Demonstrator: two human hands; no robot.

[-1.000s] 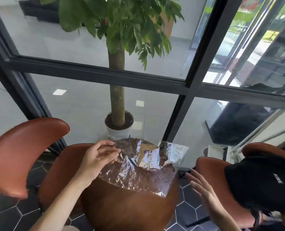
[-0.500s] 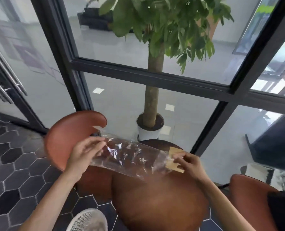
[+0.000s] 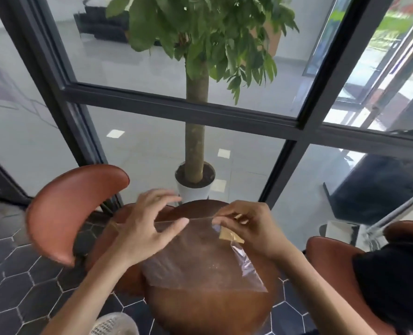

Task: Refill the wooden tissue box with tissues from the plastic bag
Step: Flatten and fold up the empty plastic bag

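Note:
A clear plastic bag (image 3: pixel 200 264) hangs flat over the round brown wooden table (image 3: pixel 212 310), looking empty. My right hand (image 3: pixel 251 228) pinches the bag's top right corner, where a small tan label (image 3: pixel 229 235) sits. My left hand (image 3: pixel 147 226) hovers at the bag's top left edge with fingers spread, the thumb near the edge; whether it touches the plastic is unclear. No wooden tissue box and no tissues are in view.
A brown leather chair (image 3: pixel 72 209) stands to the left and another (image 3: pixel 333 262) to the right with a black garment (image 3: pixel 394 286) on it. A potted tree (image 3: pixel 195 180) stands behind the table by the glass wall. A white mesh basket (image 3: pixel 113 326) sits on the floor.
The bag was stretched out between both hands; now my left hand has let go and spread its fingers. The bag hangs flat from my right hand over the table.

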